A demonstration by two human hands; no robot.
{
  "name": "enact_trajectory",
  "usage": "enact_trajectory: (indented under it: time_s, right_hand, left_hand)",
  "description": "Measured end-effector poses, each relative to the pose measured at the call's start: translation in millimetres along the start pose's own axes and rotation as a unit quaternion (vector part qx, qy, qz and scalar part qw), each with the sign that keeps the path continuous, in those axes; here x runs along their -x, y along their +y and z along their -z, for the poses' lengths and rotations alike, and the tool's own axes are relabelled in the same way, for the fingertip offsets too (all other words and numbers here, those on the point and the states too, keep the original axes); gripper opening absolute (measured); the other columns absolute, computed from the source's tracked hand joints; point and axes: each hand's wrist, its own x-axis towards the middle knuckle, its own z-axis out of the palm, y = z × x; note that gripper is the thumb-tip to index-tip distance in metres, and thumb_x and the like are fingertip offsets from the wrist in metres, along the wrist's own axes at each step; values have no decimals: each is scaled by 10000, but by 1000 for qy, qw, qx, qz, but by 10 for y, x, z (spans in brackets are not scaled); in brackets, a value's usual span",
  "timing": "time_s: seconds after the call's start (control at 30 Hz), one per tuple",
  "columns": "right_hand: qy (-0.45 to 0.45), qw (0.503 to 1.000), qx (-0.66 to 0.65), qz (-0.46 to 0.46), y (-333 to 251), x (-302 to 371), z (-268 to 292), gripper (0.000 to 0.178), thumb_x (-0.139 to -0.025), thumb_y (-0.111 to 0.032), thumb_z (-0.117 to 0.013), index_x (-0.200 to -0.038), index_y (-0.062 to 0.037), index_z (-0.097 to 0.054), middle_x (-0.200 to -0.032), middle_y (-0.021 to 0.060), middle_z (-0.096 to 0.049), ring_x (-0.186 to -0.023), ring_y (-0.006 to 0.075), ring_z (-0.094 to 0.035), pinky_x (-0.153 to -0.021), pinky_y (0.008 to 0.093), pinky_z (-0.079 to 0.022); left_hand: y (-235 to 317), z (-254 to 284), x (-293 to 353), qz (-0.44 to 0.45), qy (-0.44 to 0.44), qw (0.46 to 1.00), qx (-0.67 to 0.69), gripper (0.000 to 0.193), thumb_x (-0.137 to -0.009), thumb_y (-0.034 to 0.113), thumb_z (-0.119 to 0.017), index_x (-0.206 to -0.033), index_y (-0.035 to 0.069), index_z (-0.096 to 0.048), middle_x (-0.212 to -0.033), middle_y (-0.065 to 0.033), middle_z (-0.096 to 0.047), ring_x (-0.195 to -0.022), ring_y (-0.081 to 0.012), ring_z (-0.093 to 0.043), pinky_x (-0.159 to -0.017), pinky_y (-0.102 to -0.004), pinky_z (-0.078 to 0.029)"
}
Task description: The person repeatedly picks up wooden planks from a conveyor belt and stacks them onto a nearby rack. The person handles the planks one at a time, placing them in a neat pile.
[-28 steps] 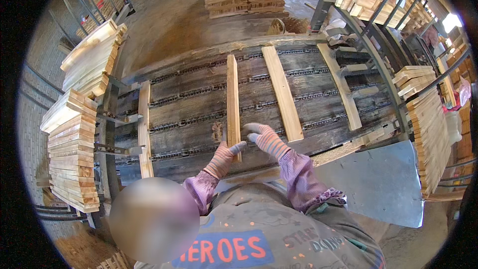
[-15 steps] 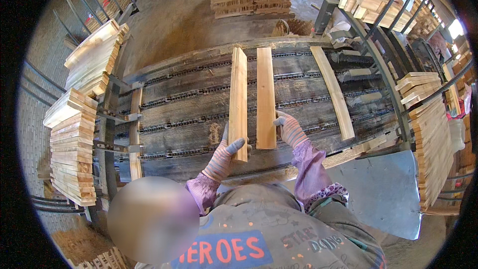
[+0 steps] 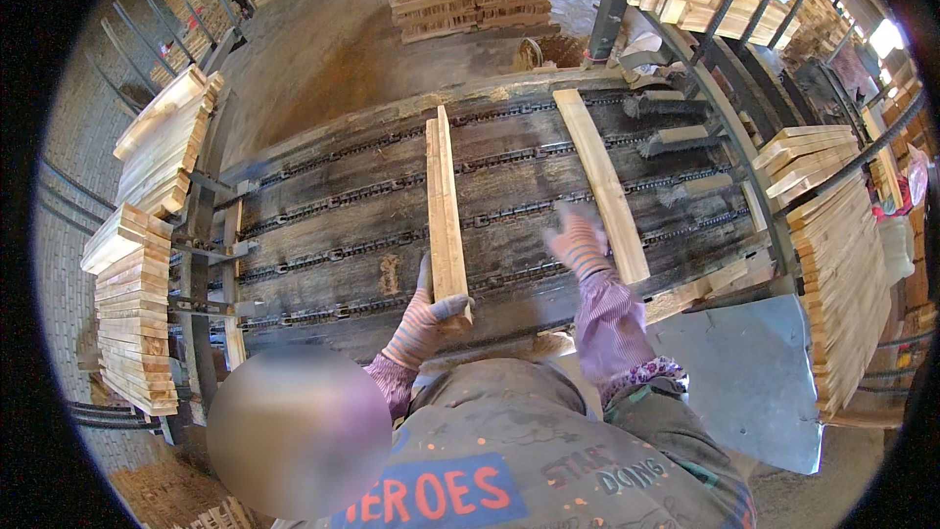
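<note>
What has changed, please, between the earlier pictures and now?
The board the right hand was touching has moved left and now appears gathered into the pair of boards held by the left hand. The right hand has let go and is blurred beside the next board, which has shifted left along the chains. The left hand's hold and the stacked boards at left look unchanged.
</note>
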Motion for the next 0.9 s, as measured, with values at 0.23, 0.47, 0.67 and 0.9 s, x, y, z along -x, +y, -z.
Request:
enact_trajectory:
  time_s: [0.23, 0.47, 0.67, 0.9]
  right_hand:
    - [109, 984, -143, 19, 1263, -394, -469, 745, -874, -430, -750, -1513, -159, -478, -1330, 221, -630, -1154, 302, -664, -990, 423, -529]
    - [-34, 798, -583, 148, 77, 178, -545, 466, -949, -238, -757, -1342, -43, -597, -1054, 36, -707, -937, 116, -633, -850, 279, -528]
    - [-129, 705, -690, 104, 128, 20, -807, 398, -1033, -280, -663, -1367, -76, -597, -1081, 29, -695, -943, 68, -594, -795, 233, -495]
    - [-353, 487, -798, 25, -97, 386, -696, 762, -934, -556, -703, -1480, -72, -484, -1293, 132, -645, -1161, 243, -640, -1026, 426, -517]
  left_hand:
    - [80, -541, -68, -20, 5, 999, 41, 1050, -845, 139, -822, -1647, 265, -156, -1187, -72, -567, -970, -232, -669, -754, -373, -600]
    - [-54, -914, -207, -24, -6, 999, -46, 1061, -839, 160, -847, -1645, 218, -160, -1396, -45, -514, -1231, -195, -536, -999, -365, -493]
    - [-297, -869, -290, -31, -11, 996, -87, 1038, -840, 164, -842, -1633, 222, -175, -1407, -41, -502, -1290, -195, -500, -1058, -381, -466]
    - [-262, -1059, 58, 43, 24, 995, 93, 1020, -821, 243, -843, -1622, 254, -213, -1435, -63, -504, -1287, -267, -553, -999, -461, -545]
